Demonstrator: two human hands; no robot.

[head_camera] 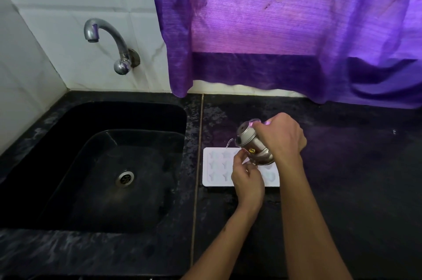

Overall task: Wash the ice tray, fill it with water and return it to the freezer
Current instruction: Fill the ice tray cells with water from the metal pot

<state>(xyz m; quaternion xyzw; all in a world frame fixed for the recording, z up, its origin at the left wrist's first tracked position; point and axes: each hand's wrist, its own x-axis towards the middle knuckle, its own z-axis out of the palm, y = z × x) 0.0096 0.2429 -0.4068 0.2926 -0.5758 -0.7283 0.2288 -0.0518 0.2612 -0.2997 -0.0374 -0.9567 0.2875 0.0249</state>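
Filling the ice tray [217, 169] on the bench [342, 188].
Right hand [282, 137] grips a tilted steel cup [252, 145], pouring water at 12 o'clock; left hand [247, 177], fingers curled, touches the cup's underside.

A small round yellow sticker [251, 150] bearing the numeral 3 sits on the side of a steel cup [255, 147] tilted over a white ice tray [214, 168]; no other text is legible.
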